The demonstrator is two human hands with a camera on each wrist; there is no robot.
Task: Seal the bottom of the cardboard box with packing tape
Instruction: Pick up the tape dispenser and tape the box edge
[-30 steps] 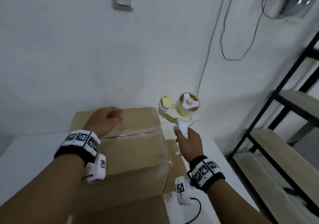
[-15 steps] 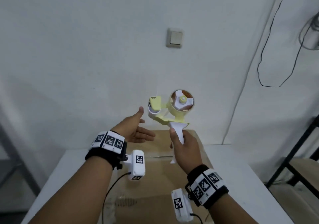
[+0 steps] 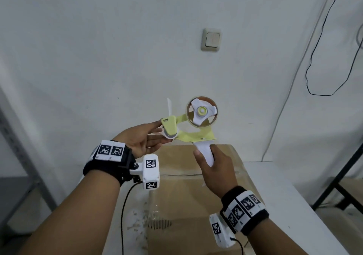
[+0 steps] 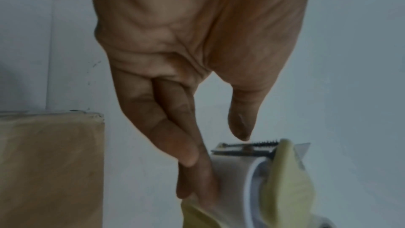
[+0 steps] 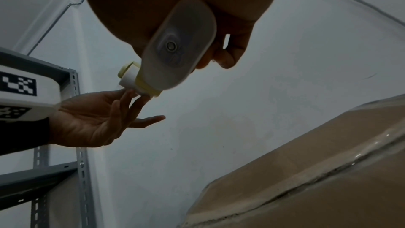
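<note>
My right hand [image 3: 205,153] grips the white handle of a yellow and white tape dispenser [image 3: 196,134] and holds it up in front of the wall. Its tape roll [image 3: 202,111] faces me. My left hand [image 3: 160,133] is open, fingers straight, and touches the white front roller [image 4: 232,171] from below. The thumb hovers just over the serrated blade [image 4: 247,146]. A clear flap of tape [image 3: 170,105] stands up above the roller. The brown cardboard box [image 3: 188,199] lies on the table beneath both hands, with a taped seam [image 5: 317,179] across its top face.
The box rests on a white table [image 3: 284,186] against a white wall. A grey metal rack [image 5: 54,176] stands to the left and a black-framed shelf [image 3: 343,176] to the right. A wall switch [image 3: 211,40] and a hanging black cable [image 3: 314,58] are behind.
My left hand lifted off the box top and reached up to the dispenser's front roller. The right hand turned the dispenser so that its roller end now points left.
</note>
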